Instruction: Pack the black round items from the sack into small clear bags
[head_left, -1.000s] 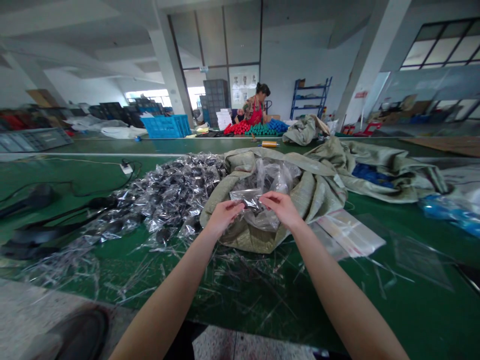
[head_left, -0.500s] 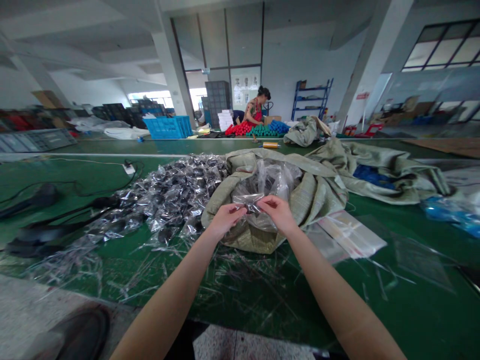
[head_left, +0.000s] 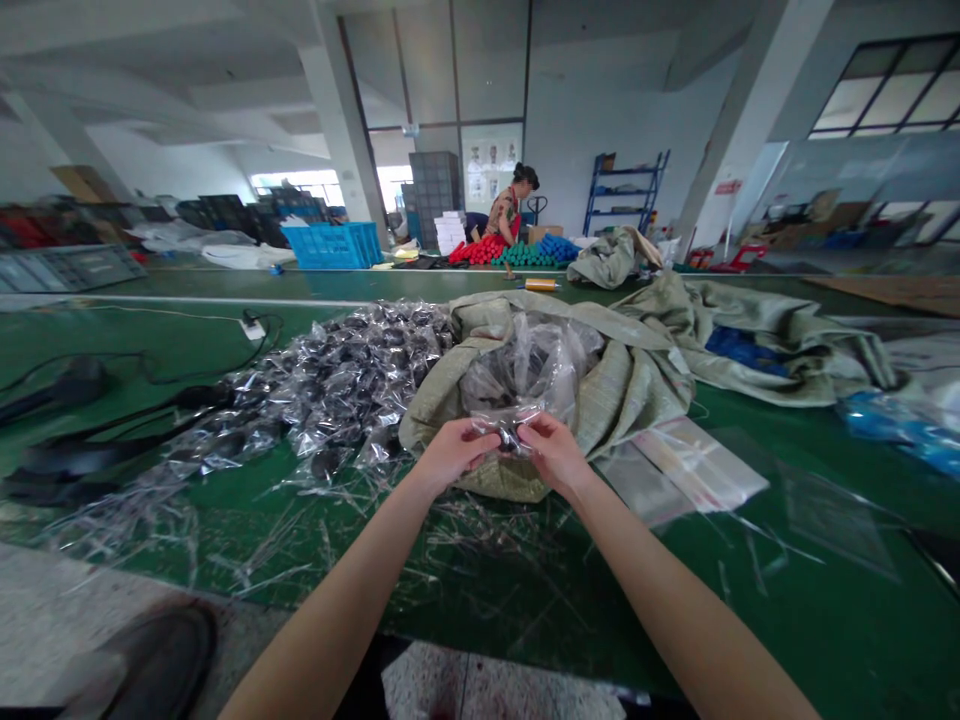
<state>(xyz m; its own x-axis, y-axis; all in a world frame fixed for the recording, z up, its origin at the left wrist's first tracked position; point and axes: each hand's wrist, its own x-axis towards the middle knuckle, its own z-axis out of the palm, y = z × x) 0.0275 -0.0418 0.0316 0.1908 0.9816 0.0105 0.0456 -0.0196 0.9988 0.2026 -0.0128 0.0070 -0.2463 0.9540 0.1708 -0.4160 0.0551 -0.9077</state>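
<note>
Plastic bag (head_left: 511,425) grasped between my left hand (head_left: 454,455) and right hand (head_left: 551,455), both pinching it closed over a woven sack (head_left: 630,390) on a green workbench (head_left: 750,570) (the dark item inside the bag is too hidden to name). A larger clear bag (head_left: 544,365) bulges from the sack just behind my hands. A heap of bagged black parts (head_left: 352,390) lies to the left, flat clear bags (head_left: 694,465) to the right. Far off, a co-worker (head_left: 506,212) sits behind rows of red, green and blue rods (head_left: 517,250).
</note>
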